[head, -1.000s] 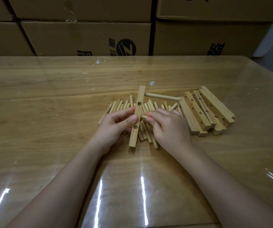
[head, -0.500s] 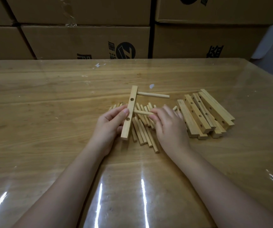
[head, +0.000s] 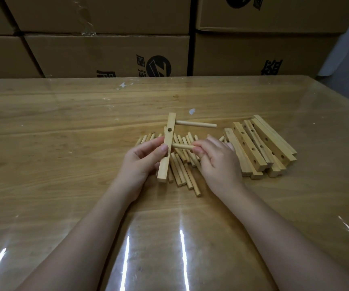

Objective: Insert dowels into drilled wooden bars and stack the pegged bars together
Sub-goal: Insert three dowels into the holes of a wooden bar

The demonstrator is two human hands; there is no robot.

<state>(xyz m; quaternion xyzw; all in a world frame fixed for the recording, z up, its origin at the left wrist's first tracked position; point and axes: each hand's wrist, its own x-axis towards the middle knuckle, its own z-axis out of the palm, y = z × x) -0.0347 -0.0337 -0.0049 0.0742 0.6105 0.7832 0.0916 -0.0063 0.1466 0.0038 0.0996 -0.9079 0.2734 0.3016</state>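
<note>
- Left hand (head: 142,162) is gripping a drilled wooden bar (head: 169,137) near its middle. The thumb is lying on the face towards the camera and the fingers are curling round behind.
- This held bar is pointing away from the person and leaning slightly. Its near end is hanging over the heap of loose dowels, and whether it is touching them I cannot tell.
- An upper dowel (head: 196,124) is already sitting in the hole near the bar's far end and is sticking out sideways to the right. An open hole (head: 169,129) is showing just below it.
- A second dowel (head: 183,146) is meeting the bar's right side at about mid-length. How deep it is sitting in its hole I cannot tell.
- The right hand (head: 217,164) is pinching the right end of that second dowel between thumb and forefinger, with the other fingers curling loosely beside it.
- The loose dowels (head: 182,171) are lying in a fanned heap on the table (head: 64,122), beneath and between both hands.
- A stack of drilled bars (head: 259,148) is lying slantwise just right of the right hand. Several bars are resting side by side on top of others, some with their holes facing up.
- The glossy tabletop is reflecting streaks of light near the person, and cardboard boxes (head: 106,55) are standing stacked behind its far edge.
</note>
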